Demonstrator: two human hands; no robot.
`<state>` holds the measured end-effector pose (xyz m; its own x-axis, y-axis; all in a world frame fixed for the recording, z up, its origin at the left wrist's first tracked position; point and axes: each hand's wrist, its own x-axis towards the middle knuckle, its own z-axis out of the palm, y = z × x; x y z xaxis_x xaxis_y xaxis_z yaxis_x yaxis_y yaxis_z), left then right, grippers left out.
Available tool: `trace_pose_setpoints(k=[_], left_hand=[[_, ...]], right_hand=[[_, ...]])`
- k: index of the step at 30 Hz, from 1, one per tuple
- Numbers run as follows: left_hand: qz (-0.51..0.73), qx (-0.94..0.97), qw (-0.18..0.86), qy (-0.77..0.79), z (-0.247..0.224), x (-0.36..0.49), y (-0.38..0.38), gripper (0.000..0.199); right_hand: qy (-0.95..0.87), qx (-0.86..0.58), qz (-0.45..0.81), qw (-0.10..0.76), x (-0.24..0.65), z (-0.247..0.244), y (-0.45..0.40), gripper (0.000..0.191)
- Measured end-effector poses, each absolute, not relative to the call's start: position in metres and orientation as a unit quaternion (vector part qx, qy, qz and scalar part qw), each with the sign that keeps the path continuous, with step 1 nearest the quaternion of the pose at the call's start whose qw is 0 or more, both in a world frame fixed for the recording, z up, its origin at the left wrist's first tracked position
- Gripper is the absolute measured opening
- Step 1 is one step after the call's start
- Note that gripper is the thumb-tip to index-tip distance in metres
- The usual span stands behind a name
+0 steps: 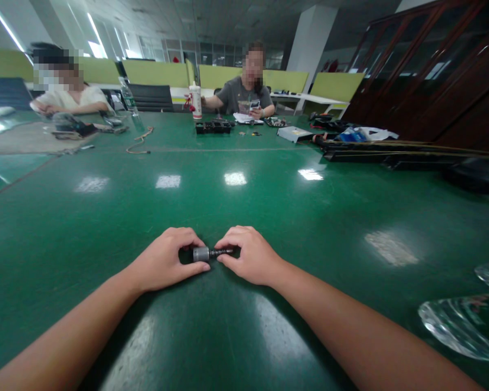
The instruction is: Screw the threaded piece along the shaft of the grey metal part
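A small grey metal cylinder with a dark ridged shaft [201, 254], which looks like a small motor, lies sideways low over the green table. My left hand [171, 259] curls around the cylinder end, thumb on the near side and fingers on the far side. From the right, my right hand [250, 255] closes thumb and fingers about the shaft, whose pointed tip shows inside the grip. Both wrists are close to the table top, and the exact contact of the fingertips is hard to make out.
Clear plastic bottles [464, 326] lie at the right edge. Farther off are a black part [213, 127], a silver box [294, 134], a cord [140, 141], a standing bottle [130, 103] and long black bars [358, 152]. Two people sit across the green table [244, 201].
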<state>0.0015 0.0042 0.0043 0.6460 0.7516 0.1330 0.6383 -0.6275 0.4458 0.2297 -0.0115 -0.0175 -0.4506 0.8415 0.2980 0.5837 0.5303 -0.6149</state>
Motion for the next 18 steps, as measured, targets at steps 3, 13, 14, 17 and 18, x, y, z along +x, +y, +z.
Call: trace_pose_setpoints(k=[3, 13, 14, 17, 18], left_hand=[[0.153, 0.89, 0.182, 0.388, 0.0044, 0.0022, 0.0039, 0.029], [0.146, 0.895, 0.192, 0.375, 0.0088, 0.0067, -0.0009, 0.027], [0.147, 0.895, 0.189, 0.377, 0.0082, 0.0068, -0.0008, 0.028], [0.153, 0.893, 0.178, 0.383, 0.0061, 0.0064, -0.0005, 0.03], [0.155, 0.893, 0.177, 0.383, 0.0055, 0.0061, -0.0007, 0.03]], right_hand=[[-0.826, -0.429, 0.217, 0.296, 0.2297, -0.0178, -0.0117, 0.014], [-0.834, -0.407, 0.218, 0.303, 0.2289, -0.018, -0.012, 0.013], [-0.834, -0.407, 0.218, 0.302, 0.229, -0.018, -0.012, 0.013], [-0.835, -0.407, 0.216, 0.3, 0.2292, -0.018, -0.0119, 0.014], [-0.836, -0.407, 0.215, 0.3, 0.2292, -0.018, -0.0117, 0.014]])
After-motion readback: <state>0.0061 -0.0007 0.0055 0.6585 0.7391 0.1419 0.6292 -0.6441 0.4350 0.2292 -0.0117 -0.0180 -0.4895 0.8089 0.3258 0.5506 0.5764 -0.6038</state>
